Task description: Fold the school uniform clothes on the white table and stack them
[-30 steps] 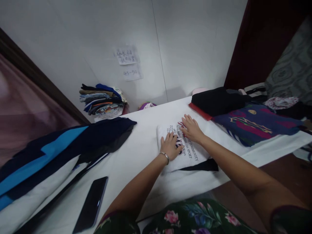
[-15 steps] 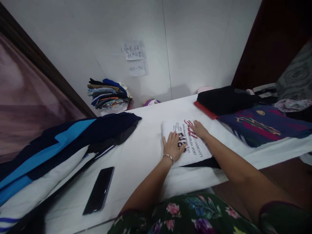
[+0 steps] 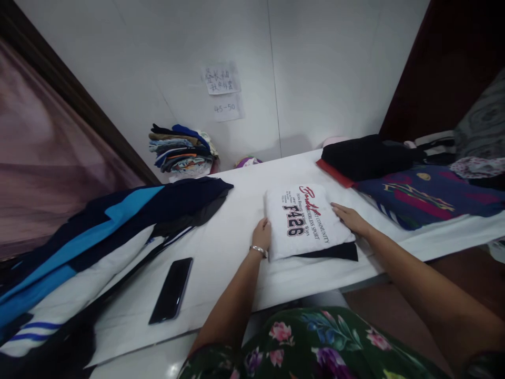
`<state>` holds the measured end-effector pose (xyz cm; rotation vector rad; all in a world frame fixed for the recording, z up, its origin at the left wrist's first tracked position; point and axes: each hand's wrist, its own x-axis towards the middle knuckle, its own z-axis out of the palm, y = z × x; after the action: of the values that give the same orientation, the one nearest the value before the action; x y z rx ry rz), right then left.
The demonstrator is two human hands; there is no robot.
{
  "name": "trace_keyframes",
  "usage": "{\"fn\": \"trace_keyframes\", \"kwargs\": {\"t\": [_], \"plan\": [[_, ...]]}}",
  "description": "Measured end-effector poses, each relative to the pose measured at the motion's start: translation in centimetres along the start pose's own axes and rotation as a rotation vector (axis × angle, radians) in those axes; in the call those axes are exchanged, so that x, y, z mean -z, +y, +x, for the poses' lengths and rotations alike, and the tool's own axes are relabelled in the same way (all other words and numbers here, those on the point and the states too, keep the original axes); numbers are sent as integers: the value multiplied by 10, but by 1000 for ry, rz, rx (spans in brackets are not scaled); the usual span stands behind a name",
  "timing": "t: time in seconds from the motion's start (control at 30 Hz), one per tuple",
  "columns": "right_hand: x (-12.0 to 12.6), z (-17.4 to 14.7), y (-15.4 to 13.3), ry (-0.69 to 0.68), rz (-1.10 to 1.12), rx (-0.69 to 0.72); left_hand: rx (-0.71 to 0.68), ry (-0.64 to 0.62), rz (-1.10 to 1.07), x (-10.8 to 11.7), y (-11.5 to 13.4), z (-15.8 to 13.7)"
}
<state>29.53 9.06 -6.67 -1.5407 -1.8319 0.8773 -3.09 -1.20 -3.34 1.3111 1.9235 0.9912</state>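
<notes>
A folded white printed shirt [image 3: 280, 245] lies on the white table, its red and black lettering facing up. A black fold of cloth [image 3: 343, 251] sticks out from under its near edge. At the shirt's left side is my left hand [image 3: 261, 235], a bracelet on the wrist, its fingers closed at the edge and partly hidden. My right hand [image 3: 351, 219] grips the opposite side, its fingers along the edge and their tips partly hidden by the cloth.
Dark blue, bright blue and white garments [image 3: 118, 226] are heaped at left, near a black phone [image 3: 171, 290]. A stack of folded clothes [image 3: 183, 150] stands by the wall. Black clothing [image 3: 366, 158] and a patterned navy garment [image 3: 418, 197] lie at right on the table [image 3: 221, 242].
Both hands have slid off the shirt's top out to its sides, left hand to the left edge, right hand to the right edge. The view has shifted slightly.
</notes>
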Motion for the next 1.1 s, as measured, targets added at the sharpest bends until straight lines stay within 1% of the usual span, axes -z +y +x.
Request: {"fn": "trace_keyframes", "kwargs": {"t": [0.07, 0.13, 0.23, 0.3, 0.4, 0.53, 0.7, 0.83, 0.93, 1.0, 1.1], "plan": [[9, -15, 13, 29, -16, 55, -88, -5, 87, 7, -9, 2], [18, -28, 25, 18, -83, 142, -228, -10, 252, 15, -19, 3], [31, -41, 33, -72, -209, 311, -449, -47, 491, 25, -30, 8], [38, -43, 32, -135, -281, 392, -543, -101, 584, 28, -33, 13], [46, -38, 25, -216, -345, 438, -618, -147, 658, 26, -32, 25], [53, -24, 16, -280, -345, 425, -687, -171, 711, 25, -30, 38], [47, -12, 1, -341, -331, 416, -744, -178, 736, 25, -27, 44], [35, -14, -8, -238, -280, 452, -785, -174, 740, 25, -22, 45], [28, -15, -13, -196, -194, 426, -810, -171, 704, 25, -17, 47], [25, -14, -22, -161, -99, 397, -817, -157, 636, 26, -9, 49], [29, -8, -46, 1, 26, 302, -782, -112, 449, 33, 12, 52]]}}
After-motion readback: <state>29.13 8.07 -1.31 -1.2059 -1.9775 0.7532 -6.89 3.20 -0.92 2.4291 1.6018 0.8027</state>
